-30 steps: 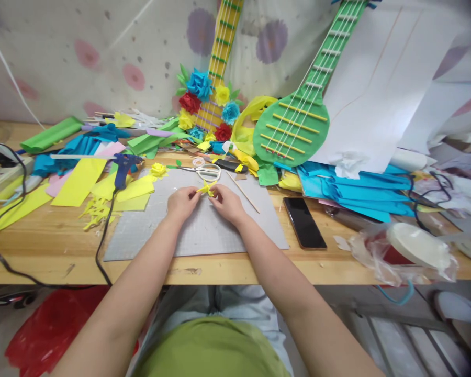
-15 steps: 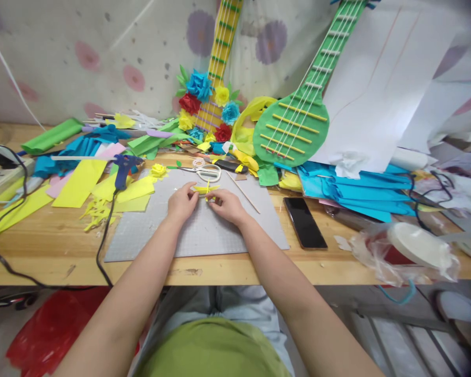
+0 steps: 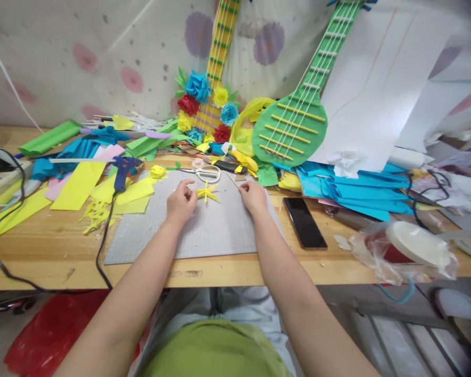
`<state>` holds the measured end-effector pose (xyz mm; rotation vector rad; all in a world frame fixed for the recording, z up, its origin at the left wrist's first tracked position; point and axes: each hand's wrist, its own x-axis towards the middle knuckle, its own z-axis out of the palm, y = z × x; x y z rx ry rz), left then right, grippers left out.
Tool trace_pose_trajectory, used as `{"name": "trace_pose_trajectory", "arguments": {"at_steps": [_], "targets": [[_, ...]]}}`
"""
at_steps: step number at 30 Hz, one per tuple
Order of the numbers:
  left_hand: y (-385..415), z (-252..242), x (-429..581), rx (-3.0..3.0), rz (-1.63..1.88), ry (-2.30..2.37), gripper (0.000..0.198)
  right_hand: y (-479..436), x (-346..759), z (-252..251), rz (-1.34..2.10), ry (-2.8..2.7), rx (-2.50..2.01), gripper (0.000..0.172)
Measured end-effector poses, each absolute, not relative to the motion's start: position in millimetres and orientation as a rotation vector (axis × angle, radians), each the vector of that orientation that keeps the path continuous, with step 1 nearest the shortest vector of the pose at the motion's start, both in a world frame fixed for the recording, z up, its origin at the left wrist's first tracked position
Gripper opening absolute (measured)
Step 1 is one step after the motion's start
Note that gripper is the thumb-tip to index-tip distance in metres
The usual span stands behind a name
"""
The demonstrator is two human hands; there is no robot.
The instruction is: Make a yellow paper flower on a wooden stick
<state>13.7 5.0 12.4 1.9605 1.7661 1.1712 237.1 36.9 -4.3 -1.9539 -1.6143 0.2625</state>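
A yellow star-shaped paper piece [image 3: 207,192] with narrow points is over the grey cutting mat [image 3: 215,235]. My left hand [image 3: 181,201] is curled at its left side, with thumb and fingertips at one point of the star. My right hand [image 3: 253,198] has its fingers closed on a thin wooden stick [image 3: 232,180], whose lower part is hidden under the hand. White-handled scissors [image 3: 208,174] lie just behind the star. Beyond them rests a black and yellow utility knife [image 3: 232,167].
A blue glue gun [image 3: 122,173] with its cord lies left, among yellow paper sheets [image 3: 78,186]. A phone [image 3: 305,222] is right of the mat. Behind stand a green paper lute [image 3: 294,128] and a yellow one with paper flowers [image 3: 198,86]. Blue paper [image 3: 357,191] is stacked right.
My right hand has left the yellow paper star and moved right to the wooden stick. The star now shows its spread points. My left hand has stayed nearly in place.
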Motion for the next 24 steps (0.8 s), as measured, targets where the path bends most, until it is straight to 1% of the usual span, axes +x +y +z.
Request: {"name": "trace_pose_trajectory", "arguments": {"at_steps": [4, 7, 10, 14, 19, 24], "targets": [[3.0, 11.5, 19.7, 2.119, 0.960, 1.594, 0.041, 34.8, 232.2, -1.4, 0.270, -1.688, -1.988, 0.013], [2.2, 9.5, 25.7, 2.255, 0.801, 1.607, 0.046, 33.6, 230.3, 0.3, 0.273, -1.672, -1.998, 0.017], [2.7, 7.1, 28.9, 2.316, 0.735, 1.678, 0.039, 31.8, 226.7, 1.3, 0.247, -1.721, -1.963, 0.016], [4.7, 4.5, 28.1, 2.286, 0.731, 1.708, 0.032, 29.7, 220.6, 1.3, 0.204, -1.835, -1.955, 0.013], [5.6, 4.0, 26.2, 2.276, 0.718, 1.674, 0.034, 29.2, 221.4, -1.0, 0.209, -1.813, -2.001, 0.015], [5.2, 5.7, 26.2, 2.343, 0.675, 1.645, 0.022, 30.7, 226.5, 1.4, 0.314, -1.664, -2.000, 0.015]]}}
